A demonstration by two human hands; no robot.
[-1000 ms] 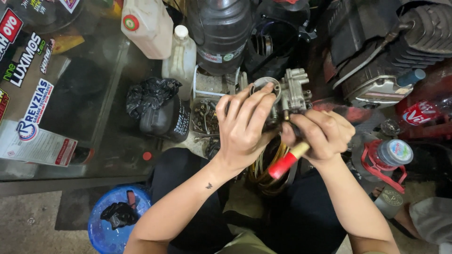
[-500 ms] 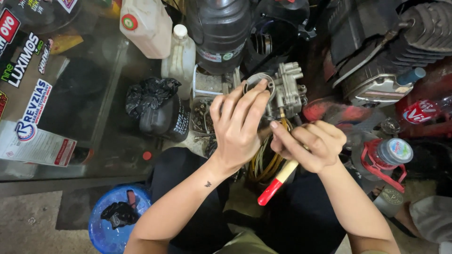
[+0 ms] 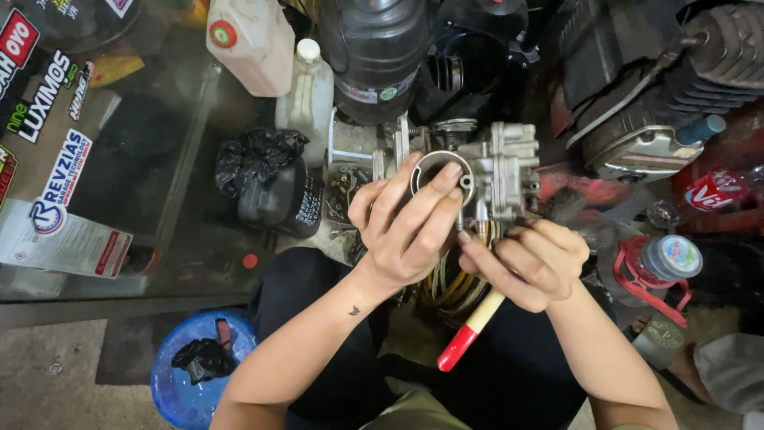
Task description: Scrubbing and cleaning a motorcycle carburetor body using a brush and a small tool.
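Far left: glass surface [image 3: 119, 199] with stickers; blue bucket [image 3: 187, 374] below. Left of centre: black rag [image 3: 259, 155] on dark container. Centre: left hand [image 3: 406, 231] grasping carburetor [image 3: 485, 171], fingers over round opening. Right hand [image 3: 529, 259] clenched around red-tipped brush handle [image 3: 469, 334], bristles beside carburetor. Far right: engine block [image 3: 676, 87].

A sticker-covered glass table [image 3: 119, 159] stands over a bare concrete floor [image 3: 56, 374].
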